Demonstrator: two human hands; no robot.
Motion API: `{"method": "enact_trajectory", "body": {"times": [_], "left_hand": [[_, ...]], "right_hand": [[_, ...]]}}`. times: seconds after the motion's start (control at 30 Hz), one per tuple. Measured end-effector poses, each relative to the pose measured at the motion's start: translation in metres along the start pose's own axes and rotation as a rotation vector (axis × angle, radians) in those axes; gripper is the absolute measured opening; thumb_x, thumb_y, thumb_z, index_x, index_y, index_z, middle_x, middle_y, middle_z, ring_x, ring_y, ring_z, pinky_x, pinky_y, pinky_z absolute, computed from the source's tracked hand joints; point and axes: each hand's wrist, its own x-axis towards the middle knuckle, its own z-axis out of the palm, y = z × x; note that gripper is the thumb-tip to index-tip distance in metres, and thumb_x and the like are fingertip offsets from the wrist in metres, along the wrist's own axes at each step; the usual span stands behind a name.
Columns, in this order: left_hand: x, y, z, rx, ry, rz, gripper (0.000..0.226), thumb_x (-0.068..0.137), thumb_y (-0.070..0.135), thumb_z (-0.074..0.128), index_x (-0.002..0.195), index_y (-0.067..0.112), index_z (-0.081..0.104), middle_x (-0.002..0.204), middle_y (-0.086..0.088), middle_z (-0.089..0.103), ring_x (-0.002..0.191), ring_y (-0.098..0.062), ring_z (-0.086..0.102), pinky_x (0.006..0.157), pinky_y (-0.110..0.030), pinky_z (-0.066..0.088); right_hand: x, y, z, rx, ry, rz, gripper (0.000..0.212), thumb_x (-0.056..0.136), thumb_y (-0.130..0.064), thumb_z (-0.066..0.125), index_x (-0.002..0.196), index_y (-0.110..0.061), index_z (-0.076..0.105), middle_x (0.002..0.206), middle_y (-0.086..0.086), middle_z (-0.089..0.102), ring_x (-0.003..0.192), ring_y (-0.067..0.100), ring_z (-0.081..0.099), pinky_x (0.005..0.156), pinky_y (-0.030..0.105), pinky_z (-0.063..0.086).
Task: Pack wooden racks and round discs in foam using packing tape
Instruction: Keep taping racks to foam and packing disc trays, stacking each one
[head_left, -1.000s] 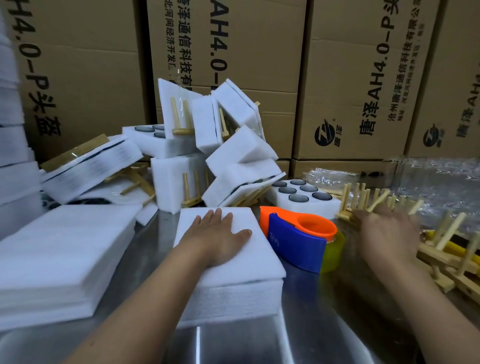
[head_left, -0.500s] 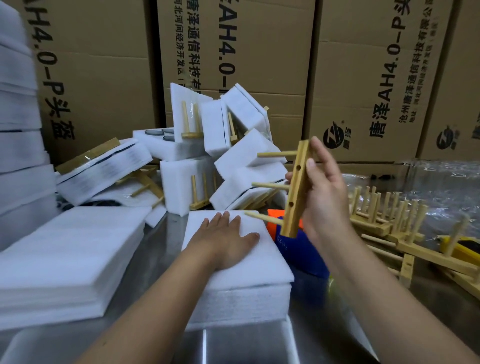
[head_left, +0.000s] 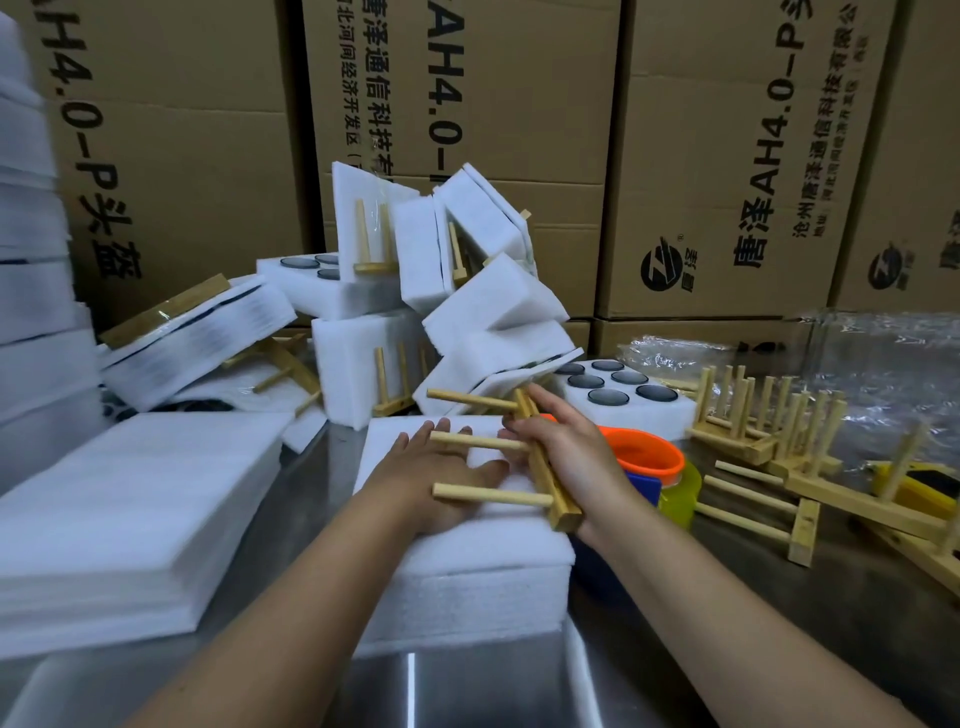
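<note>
My right hand (head_left: 571, 457) grips a wooden rack (head_left: 545, 478) by its base bar, with three pegs pointing left over my left hand. My left hand (head_left: 431, 478) lies flat, fingers straight, on the top sheet of a foam stack (head_left: 467, 561) in the middle of the metal table. An orange and blue tape dispenser (head_left: 649, 467) sits just right of the stack, partly hidden by my right hand. Behind it a foam block (head_left: 634, 410) holds several dark round discs. More loose wooden racks (head_left: 769, 426) lie at the right.
A heap of foam-wrapped racks (head_left: 447, 312) is piled at the back centre. A larger stack of foam sheets (head_left: 130, 509) lies at the left. Cardboard boxes (head_left: 727, 156) wall the back. Clear plastic bags (head_left: 883, 374) sit at the far right.
My right hand picked a rack from the right-hand pile, lifted it, then lowered it over the foam stack above my left hand. My left hand stayed on the foam.
</note>
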Motion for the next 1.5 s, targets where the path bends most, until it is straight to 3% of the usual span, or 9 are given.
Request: {"method": "enact_trajectory", "body": {"times": [0.13, 0.23, 0.37, 0.7, 1.0, 1.1, 1.2, 1.4, 1.5], "left_hand": [[0.002, -0.002, 0.0, 0.089, -0.002, 0.041, 0.068, 0.094, 0.059, 0.018, 0.151, 0.025, 0.012, 0.16, -0.002, 0.002, 0.146, -0.017, -0.005, 0.118, -0.039, -0.001], [0.001, -0.002, -0.001, 0.033, 0.005, 0.024, 0.069, 0.093, 0.06, 0.02, 0.151, 0.022, 0.013, 0.159, -0.002, 0.005, 0.146, -0.016, -0.003, 0.118, -0.037, -0.001], [-0.001, 0.0, -0.002, 0.025, -0.011, 0.021, 0.07, 0.094, 0.06, 0.018, 0.152, 0.021, 0.005, 0.16, 0.0, 0.0, 0.146, -0.013, -0.008, 0.117, -0.035, -0.005], [-0.001, 0.0, -0.003, 0.12, -0.023, 0.025, 0.065, 0.098, 0.053, 0.015, 0.152, 0.019, 0.003, 0.159, -0.005, -0.006, 0.146, -0.02, -0.008, 0.118, -0.04, -0.001], [0.0, 0.001, -0.003, 0.028, 0.014, 0.017, 0.058, 0.101, 0.044, 0.014, 0.151, 0.018, 0.003, 0.159, -0.006, -0.004, 0.146, -0.018, -0.007, 0.118, -0.033, -0.003], [-0.002, -0.005, -0.008, -0.289, 0.167, 0.039, 0.047, 0.103, 0.027, 0.028, 0.147, 0.012, 0.026, 0.155, -0.008, 0.024, 0.14, -0.019, 0.025, 0.111, -0.018, 0.017], [-0.001, -0.016, -0.012, -0.755, 0.365, 0.014, 0.029, 0.096, 0.0, 0.037, 0.115, 0.011, 0.056, 0.11, -0.016, 0.055, 0.09, -0.017, 0.047, 0.064, -0.007, 0.037], [-0.002, -0.031, -0.012, -1.365, 0.532, -0.146, 0.042, 0.092, -0.01, 0.032, 0.112, 0.013, 0.061, 0.109, -0.005, 0.065, 0.107, -0.013, 0.057, 0.095, -0.025, 0.043], [-0.004, -0.031, -0.016, -1.524, 0.495, -0.17, 0.026, 0.093, 0.006, 0.038, 0.095, 0.014, 0.063, 0.104, -0.006, 0.068, 0.102, -0.014, 0.059, 0.094, -0.025, 0.039]], "right_hand": [[-0.004, -0.001, 0.0, -0.058, -0.061, 0.013, 0.066, 0.066, -0.009, 0.054, 0.13, -0.023, 0.056, 0.123, 0.008, 0.062, 0.108, 0.021, 0.06, 0.083, 0.031, 0.05], [-0.007, -0.004, 0.0, 0.042, -0.106, 0.001, 0.057, 0.073, 0.003, 0.043, 0.12, -0.024, 0.06, 0.098, 0.007, 0.065, 0.082, 0.017, 0.062, 0.065, 0.027, 0.05], [-0.01, -0.002, 0.0, -0.359, 0.024, -0.122, 0.044, 0.074, 0.001, 0.052, 0.103, -0.029, 0.063, 0.117, 0.007, 0.054, 0.102, 0.02, 0.056, 0.08, 0.03, 0.049], [-0.013, -0.002, -0.002, -0.388, -0.01, -0.185, 0.026, 0.078, 0.003, 0.066, 0.085, -0.022, 0.067, 0.088, 0.002, 0.066, 0.07, 0.009, 0.059, 0.055, 0.01, 0.047], [-0.014, 0.004, 0.002, -0.48, 0.043, -0.247, 0.022, 0.082, -0.004, 0.065, 0.076, -0.025, 0.069, 0.084, -0.002, 0.068, 0.076, 0.013, 0.06, 0.071, 0.03, 0.051], [-0.014, 0.004, 0.001, -0.467, 0.043, -0.25, 0.022, 0.083, -0.004, 0.064, 0.077, -0.024, 0.07, 0.087, 0.0, 0.069, 0.078, 0.014, 0.059, 0.07, 0.029, 0.051], [-0.014, 0.004, 0.0, -0.467, 0.023, -0.238, 0.021, 0.084, -0.006, 0.064, 0.079, -0.025, 0.07, 0.091, -0.002, 0.069, 0.081, 0.013, 0.06, 0.067, 0.023, 0.05], [-0.014, 0.006, 0.001, -0.483, -0.023, -0.236, 0.021, 0.082, -0.006, 0.066, 0.074, -0.025, 0.069, 0.088, -0.005, 0.068, 0.077, 0.009, 0.058, 0.066, 0.021, 0.048], [-0.016, 0.006, 0.002, -0.491, -0.074, -0.223, 0.017, 0.079, -0.008, 0.069, 0.073, -0.024, 0.071, 0.078, -0.011, 0.065, 0.067, -0.001, 0.057, 0.056, 0.01, 0.042]]}}
